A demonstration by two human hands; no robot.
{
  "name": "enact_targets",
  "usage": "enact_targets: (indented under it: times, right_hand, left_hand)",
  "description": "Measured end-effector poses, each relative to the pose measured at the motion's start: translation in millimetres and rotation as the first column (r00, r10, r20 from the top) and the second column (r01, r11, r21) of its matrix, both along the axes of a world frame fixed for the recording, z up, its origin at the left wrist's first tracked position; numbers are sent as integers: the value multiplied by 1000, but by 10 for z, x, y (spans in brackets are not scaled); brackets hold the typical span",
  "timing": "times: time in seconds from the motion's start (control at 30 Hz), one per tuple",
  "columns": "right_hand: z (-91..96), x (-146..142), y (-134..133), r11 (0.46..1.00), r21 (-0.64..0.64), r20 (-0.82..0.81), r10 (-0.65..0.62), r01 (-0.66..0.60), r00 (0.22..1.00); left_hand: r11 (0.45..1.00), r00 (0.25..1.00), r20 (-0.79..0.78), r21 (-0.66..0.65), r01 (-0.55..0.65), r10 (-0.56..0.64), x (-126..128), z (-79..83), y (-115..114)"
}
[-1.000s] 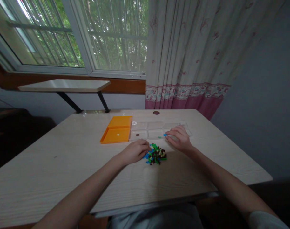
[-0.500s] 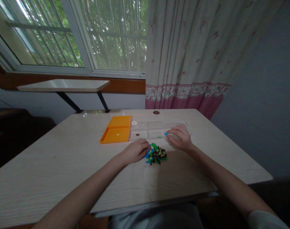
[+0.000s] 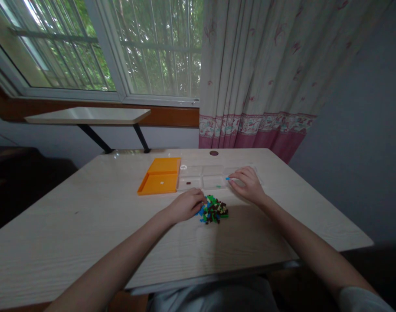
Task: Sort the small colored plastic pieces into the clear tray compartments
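A small blue building brick (image 3: 227, 178) is pinched between the thumb and fingertips of my right hand (image 3: 248, 185), above the right part of the clear compartment tray (image 3: 213, 188). My left hand (image 3: 186, 205) rests at the left edge of a mixed pile of small bricks (image 3: 214, 210) in blue, green, brown and cream. Its fingers are curled together, and whatever may be between their tips is hidden. One front compartment holds a dark brown brick (image 3: 188, 183). A green brick (image 3: 218, 186) shows in the front compartment beside it.
Left of the clear tray lies an orange tray (image 3: 148, 192) with a white piece (image 3: 162, 183) in it. A raised shelf (image 3: 96, 115) on black legs stands at the table's back left. A round brown cable hole (image 3: 214, 153) sits near the back edge.
My right hand has lifted slightly away from me with the blue brick still pinched. My left hand has stayed almost in place beside the pile.
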State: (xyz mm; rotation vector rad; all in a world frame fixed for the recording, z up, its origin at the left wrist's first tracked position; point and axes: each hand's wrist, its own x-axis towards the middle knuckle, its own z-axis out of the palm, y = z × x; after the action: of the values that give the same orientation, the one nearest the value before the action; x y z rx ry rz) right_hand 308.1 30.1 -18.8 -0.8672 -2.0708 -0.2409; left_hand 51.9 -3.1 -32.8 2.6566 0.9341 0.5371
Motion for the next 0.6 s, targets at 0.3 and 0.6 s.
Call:
enact_targets:
  times: [0.3,0.6]
  right_hand:
    - [-157,307,339,964,-155,62,-207,214,976]
    - [-274,338,417,941,-188,112,-265,282,958]
  left_hand:
    - [999,995,96,-42,-4,8,-4,-47,17]
    - [983,955,257,-146,-110,145,-1,-26,6]
